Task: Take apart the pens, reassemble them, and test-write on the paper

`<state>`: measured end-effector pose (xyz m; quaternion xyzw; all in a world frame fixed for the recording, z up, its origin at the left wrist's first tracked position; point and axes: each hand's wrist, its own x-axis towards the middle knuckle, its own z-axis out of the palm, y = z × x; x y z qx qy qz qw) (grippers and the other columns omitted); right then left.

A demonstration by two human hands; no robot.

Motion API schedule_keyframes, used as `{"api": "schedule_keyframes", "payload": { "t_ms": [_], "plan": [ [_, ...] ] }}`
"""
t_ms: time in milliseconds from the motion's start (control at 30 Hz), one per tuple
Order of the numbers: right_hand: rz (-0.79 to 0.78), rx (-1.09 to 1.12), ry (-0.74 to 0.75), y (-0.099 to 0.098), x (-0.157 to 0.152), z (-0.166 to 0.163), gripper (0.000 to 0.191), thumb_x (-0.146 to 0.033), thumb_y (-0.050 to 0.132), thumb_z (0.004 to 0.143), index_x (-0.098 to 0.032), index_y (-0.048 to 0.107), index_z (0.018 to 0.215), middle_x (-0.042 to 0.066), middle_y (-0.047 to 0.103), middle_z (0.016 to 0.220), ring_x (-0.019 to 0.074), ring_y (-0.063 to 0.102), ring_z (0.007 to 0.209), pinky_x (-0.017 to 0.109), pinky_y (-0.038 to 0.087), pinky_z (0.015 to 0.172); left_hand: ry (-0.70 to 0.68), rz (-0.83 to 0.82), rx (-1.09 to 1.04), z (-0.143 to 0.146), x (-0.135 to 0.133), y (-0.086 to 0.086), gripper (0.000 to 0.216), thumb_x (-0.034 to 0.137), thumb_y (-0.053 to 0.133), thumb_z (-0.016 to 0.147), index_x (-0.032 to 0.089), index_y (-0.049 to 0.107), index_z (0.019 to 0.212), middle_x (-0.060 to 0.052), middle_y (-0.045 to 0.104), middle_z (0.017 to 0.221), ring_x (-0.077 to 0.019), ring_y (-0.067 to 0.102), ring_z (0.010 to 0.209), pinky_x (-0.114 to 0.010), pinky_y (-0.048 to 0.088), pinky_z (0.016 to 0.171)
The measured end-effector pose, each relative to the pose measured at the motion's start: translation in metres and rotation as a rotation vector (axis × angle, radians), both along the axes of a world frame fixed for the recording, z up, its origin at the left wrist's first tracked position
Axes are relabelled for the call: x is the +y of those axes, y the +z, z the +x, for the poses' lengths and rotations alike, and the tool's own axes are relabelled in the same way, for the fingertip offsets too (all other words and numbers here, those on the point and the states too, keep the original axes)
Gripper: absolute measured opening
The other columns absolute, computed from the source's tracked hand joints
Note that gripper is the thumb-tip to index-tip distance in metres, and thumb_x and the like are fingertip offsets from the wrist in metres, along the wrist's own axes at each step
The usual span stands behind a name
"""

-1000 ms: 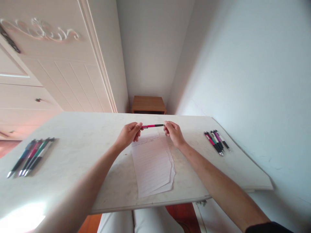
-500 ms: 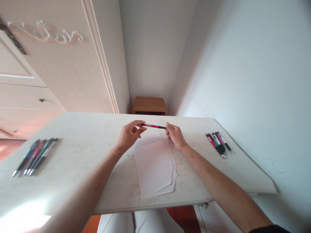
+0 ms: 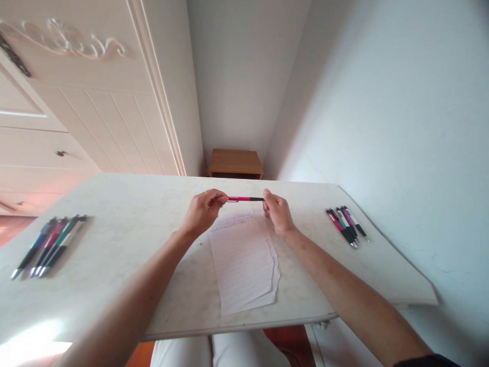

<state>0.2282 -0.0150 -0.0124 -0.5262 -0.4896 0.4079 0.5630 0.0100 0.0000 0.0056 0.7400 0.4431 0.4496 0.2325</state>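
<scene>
I hold a pink and black pen (image 3: pixel 245 199) level above the far end of a lined paper sheet (image 3: pixel 244 260). My left hand (image 3: pixel 203 210) pinches its left end with closed fingertips. My right hand (image 3: pixel 278 211) grips its black right end, fingers closed. The sheet lies in the middle of the white table (image 3: pixel 126 239) and has faint writing near its top edge.
Several pens lie in a row at the table's left (image 3: pixel 49 246). Another group of several pens (image 3: pixel 347 226) lies at the right, near the wall. A brown wooden cabinet (image 3: pixel 235 162) stands behind the table. A white wardrobe (image 3: pixel 76 102) is at the left.
The pen tilted down to the right half a second ago and is level again now. My left fingertips, loosened then, are pinched on its end again.
</scene>
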Motion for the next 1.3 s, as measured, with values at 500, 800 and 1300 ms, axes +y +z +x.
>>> {"api": "schedule_keyframes", "payload": {
  "t_ms": [500, 800, 1300],
  "plan": [
    [0.051, 0.03, 0.04, 0.003, -0.007, -0.005, 0.056, -0.064, 0.053, 0.085, -0.022, 0.034, 0.053, -0.007, 0.03, 0.048, 0.0071, 0.024, 0.042, 0.025, 0.018, 0.042, -0.022, -0.087, -0.062, 0.002, -0.012, 0.005, 0.047, 0.048, 0.041, 0.096, 0.02, 0.045, 0.058, 0.002, 0.047, 0.043, -0.0111, 0.044, 0.041, -0.024, 0.035, 0.045],
    [0.05, -0.03, 0.061, -0.003, -0.007, -0.01, 0.058, -0.067, 0.047, 0.088, -0.022, 0.033, 0.053, -0.006, 0.03, 0.045, 0.007, 0.026, 0.04, 0.024, 0.019, 0.041, -0.031, -0.318, -0.32, 0.009, -0.008, 0.0, 0.059, 0.06, 0.043, 0.092, 0.021, 0.038, 0.048, 0.002, 0.041, 0.039, -0.0092, 0.042, 0.035, -0.023, 0.033, 0.038],
    [0.011, -0.019, -0.004, -0.001, -0.003, -0.003, 0.058, -0.066, 0.051, 0.085, -0.022, 0.033, 0.051, -0.006, 0.029, 0.045, 0.007, 0.024, 0.04, 0.024, 0.017, 0.04, -0.009, -0.138, -0.091, 0.005, -0.006, 0.001, 0.034, 0.044, 0.057, 0.088, 0.016, 0.067, 0.072, 0.001, 0.059, 0.052, -0.0103, 0.055, 0.043, -0.021, 0.043, 0.045]
  ]
}}
